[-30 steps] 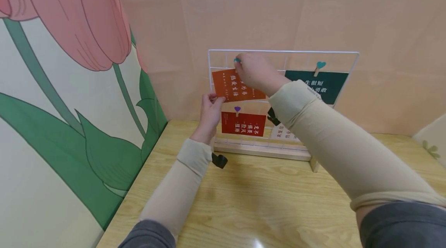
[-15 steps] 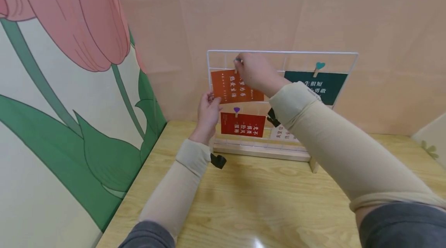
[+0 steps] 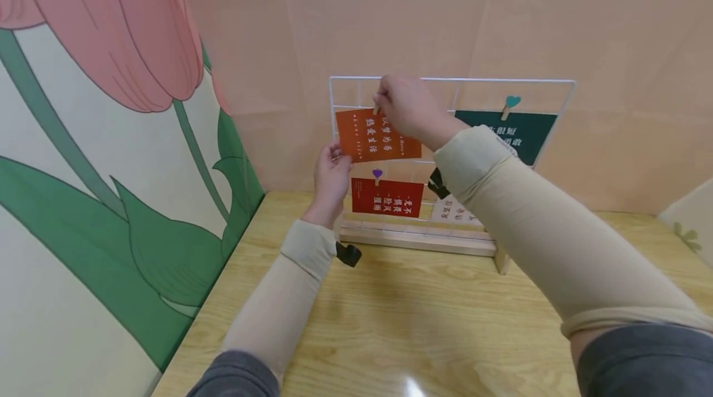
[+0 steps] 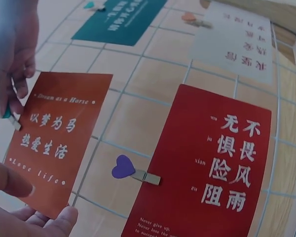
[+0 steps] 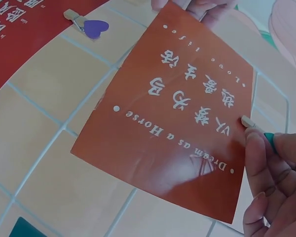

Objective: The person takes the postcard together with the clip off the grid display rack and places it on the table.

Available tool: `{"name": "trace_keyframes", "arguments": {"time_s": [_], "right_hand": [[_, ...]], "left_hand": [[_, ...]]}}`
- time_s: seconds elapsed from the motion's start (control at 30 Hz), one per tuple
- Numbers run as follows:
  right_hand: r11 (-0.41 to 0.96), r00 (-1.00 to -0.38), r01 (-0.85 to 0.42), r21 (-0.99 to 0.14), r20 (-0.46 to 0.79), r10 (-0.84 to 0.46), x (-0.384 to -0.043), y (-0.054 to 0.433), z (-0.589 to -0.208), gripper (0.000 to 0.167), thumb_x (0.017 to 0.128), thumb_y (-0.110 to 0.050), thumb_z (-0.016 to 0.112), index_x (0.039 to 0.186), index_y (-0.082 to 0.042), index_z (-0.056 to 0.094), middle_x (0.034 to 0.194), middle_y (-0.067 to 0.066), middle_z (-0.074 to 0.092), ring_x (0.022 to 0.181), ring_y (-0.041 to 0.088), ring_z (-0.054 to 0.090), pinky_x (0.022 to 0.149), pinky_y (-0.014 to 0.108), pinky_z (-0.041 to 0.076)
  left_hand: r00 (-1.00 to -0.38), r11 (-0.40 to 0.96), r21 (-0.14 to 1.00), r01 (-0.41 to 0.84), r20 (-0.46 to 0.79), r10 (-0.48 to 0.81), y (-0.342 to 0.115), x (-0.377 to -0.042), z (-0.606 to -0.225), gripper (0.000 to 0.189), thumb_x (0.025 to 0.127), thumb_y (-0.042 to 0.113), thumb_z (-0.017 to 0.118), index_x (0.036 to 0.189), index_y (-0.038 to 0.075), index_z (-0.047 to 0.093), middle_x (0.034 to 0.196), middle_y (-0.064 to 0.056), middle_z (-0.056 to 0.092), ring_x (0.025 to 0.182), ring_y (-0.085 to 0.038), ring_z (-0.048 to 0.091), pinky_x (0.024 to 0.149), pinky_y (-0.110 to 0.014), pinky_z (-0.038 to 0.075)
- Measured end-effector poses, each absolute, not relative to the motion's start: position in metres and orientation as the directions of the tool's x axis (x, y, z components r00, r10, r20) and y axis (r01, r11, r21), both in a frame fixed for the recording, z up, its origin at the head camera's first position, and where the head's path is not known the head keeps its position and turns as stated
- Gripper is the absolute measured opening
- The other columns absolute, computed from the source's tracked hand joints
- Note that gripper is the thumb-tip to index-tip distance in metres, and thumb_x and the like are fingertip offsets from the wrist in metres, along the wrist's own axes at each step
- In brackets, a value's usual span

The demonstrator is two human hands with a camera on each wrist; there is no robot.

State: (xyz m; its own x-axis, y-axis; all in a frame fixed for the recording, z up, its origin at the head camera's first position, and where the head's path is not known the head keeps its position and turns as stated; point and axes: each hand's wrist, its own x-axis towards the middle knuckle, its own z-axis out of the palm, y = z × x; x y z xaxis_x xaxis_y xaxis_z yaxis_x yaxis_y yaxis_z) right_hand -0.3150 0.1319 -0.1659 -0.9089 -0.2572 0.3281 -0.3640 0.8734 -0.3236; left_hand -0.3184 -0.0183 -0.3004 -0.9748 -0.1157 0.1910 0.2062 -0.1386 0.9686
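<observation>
An orange card with white lettering lies against the white wire grid, near its upper left. My left hand pinches the card's lower left corner between thumb and fingers. At the card's top edge, my right hand pinches a small wooden clothespin with a teal end. The clothespin's tip overlaps the card's edge in the right wrist view. Below hangs a red card, clipped by a clothespin with a purple heart.
A dark green card hangs at the grid's upper right under a teal-heart clothespin. A pale card hangs lower down, partly behind the right forearm. The grid stands in a wooden base on a wood-grain table.
Both hands stay at the orange card with only slight shifts. The card's left end has moved slightly left and the teal end of the clothespin is now hidden in the head view.
</observation>
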Motion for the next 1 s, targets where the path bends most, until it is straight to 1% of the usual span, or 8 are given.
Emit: {"name": "trace_keyframes", "arguments": {"time_s": [0.13, 0.27, 0.4, 0.6, 0.7, 0.8, 0.9, 1.0], "right_hand": [[0.876, -0.898, -0.385, -0.29, 0.338, -0.282, -0.315, 0.132, -0.166, 0.026, 0.111, -0.026, 0.046, 0.119, -0.004, 0.058, 0.104, 0.013, 0.065, 0.09, 0.028, 0.06, 0.082, 0.04, 0.054], [0.871, -0.886, -0.406, -0.275, 0.35, -0.302, -0.318, 0.13, -0.169, 0.026, 0.112, -0.024, 0.045, 0.121, -0.003, 0.057, 0.105, 0.013, 0.065, 0.09, 0.028, 0.06, 0.083, 0.04, 0.054], [0.861, -0.883, -0.418, -0.291, 0.353, -0.309, -0.32, 0.131, -0.173, 0.025, 0.112, -0.023, 0.045, 0.121, -0.003, 0.055, 0.107, 0.014, 0.065, 0.09, 0.029, 0.06, 0.084, 0.039, 0.055], [0.836, -0.881, -0.43, -0.341, 0.359, -0.306, -0.318, 0.135, -0.172, 0.025, 0.112, -0.022, 0.043, 0.121, -0.002, 0.055, 0.109, 0.014, 0.064, 0.093, 0.029, 0.06, 0.085, 0.04, 0.055], [0.826, -0.879, -0.427, -0.367, 0.384, -0.284, -0.317, 0.136, -0.169, 0.025, 0.112, -0.023, 0.044, 0.121, -0.003, 0.055, 0.109, 0.014, 0.063, 0.096, 0.03, 0.06, 0.089, 0.042, 0.055], [0.817, -0.873, -0.428, -0.385, 0.409, -0.265, -0.315, 0.136, -0.168, 0.026, 0.111, -0.025, 0.046, 0.121, -0.003, 0.056, 0.109, 0.014, 0.063, 0.097, 0.029, 0.06, 0.092, 0.043, 0.055], [0.8, -0.865, -0.446, -0.401, 0.423, -0.269, -0.311, 0.137, -0.169, 0.028, 0.111, -0.026, 0.047, 0.121, -0.002, 0.057, 0.108, 0.014, 0.064, 0.094, 0.028, 0.06, 0.088, 0.04, 0.055], [0.783, -0.859, -0.461, -0.417, 0.429, -0.278, -0.302, 0.142, -0.171, 0.029, 0.111, -0.025, 0.047, 0.121, -0.001, 0.058, 0.107, 0.014, 0.065, 0.089, 0.028, 0.058, 0.081, 0.039, 0.054]], "left_hand": [[-0.972, -0.156, 0.966, 0.207, 0.184, -0.149, -0.018, -0.321, -0.3, 0.049, 0.101, -0.006, 0.05, 0.15, -0.002, 0.044, 0.131, -0.016, 0.05, 0.125, -0.028, 0.056, 0.102, -0.03, 0.049], [-0.968, -0.174, 0.962, 0.212, 0.181, -0.176, -0.019, -0.324, -0.299, 0.045, 0.103, -0.005, 0.051, 0.147, -0.004, 0.047, 0.129, -0.017, 0.054, 0.123, -0.028, 0.058, 0.1, -0.03, 0.05], [-0.964, -0.197, 0.956, 0.216, 0.176, -0.198, -0.02, -0.327, -0.3, 0.036, 0.103, -0.005, 0.054, 0.139, -0.008, 0.054, 0.123, -0.018, 0.058, 0.116, -0.028, 0.061, 0.097, -0.031, 0.053], [-0.969, -0.263, 0.945, 0.195, 0.144, -0.201, -0.019, -0.331, -0.3, 0.024, 0.101, -0.007, 0.055, 0.124, -0.01, 0.058, 0.11, -0.012, 0.057, 0.101, -0.021, 0.059, 0.094, -0.031, 0.054], [-0.975, -0.337, 0.924, 0.18, 0.123, -0.185, -0.02, -0.331, -0.3, 0.018, 0.102, -0.008, 0.053, 0.119, -0.009, 0.057, 0.109, -0.011, 0.055, 0.097, -0.018, 0.057, 0.093, -0.031, 0.054], [-0.981, -0.402, 0.901, 0.161, 0.1, -0.169, -0.022, -0.33, -0.3, 0.011, 0.102, -0.009, 0.051, 0.111, -0.005, 0.056, 0.108, -0.01, 0.055, 0.094, -0.018, 0.057, 0.089, -0.029, 0.053], [-0.984, -0.429, 0.891, 0.15, 0.091, -0.154, -0.025, -0.326, -0.301, 0.01, 0.103, -0.008, 0.05, 0.107, -0.001, 0.055, 0.107, -0.009, 0.054, 0.094, -0.017, 0.057, 0.087, -0.028, 0.053], [-0.986, -0.426, 0.893, 0.144, 0.093, -0.138, -0.028, -0.32, -0.301, 0.011, 0.103, -0.008, 0.05, 0.108, 0.0, 0.055, 0.107, -0.008, 0.054, 0.094, -0.017, 0.057, 0.087, -0.028, 0.053]]}}
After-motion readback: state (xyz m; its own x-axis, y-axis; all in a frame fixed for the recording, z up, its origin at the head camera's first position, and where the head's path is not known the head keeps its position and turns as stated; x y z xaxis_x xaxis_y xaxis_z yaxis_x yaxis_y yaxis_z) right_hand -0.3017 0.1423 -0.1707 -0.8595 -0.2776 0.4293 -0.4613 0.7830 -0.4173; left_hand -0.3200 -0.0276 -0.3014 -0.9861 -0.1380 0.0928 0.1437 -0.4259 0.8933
